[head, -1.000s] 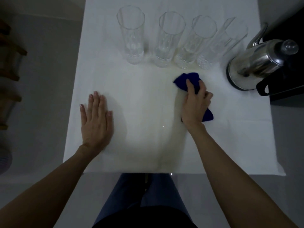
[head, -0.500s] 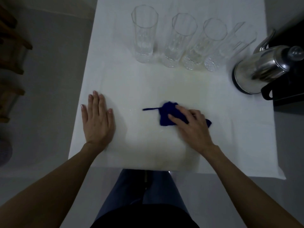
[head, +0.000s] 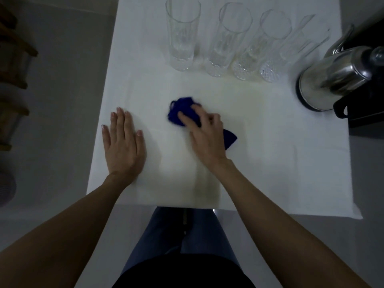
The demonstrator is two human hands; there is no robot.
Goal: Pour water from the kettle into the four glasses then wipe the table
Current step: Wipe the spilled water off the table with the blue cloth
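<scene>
Wiping table [head: 270, 163], one cloth [head: 182, 113], four glasses [head: 225, 40], one kettle [head: 334, 77]

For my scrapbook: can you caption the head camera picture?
Right hand wipes table with blue cloth; left hand rests flat.

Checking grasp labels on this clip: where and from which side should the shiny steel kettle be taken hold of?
Probably by the black handle of the shiny steel kettle, coming in from the table's near right. The handle loops out toward the person, away from the four tall clear glasses, while the spout points to the far side.
</scene>
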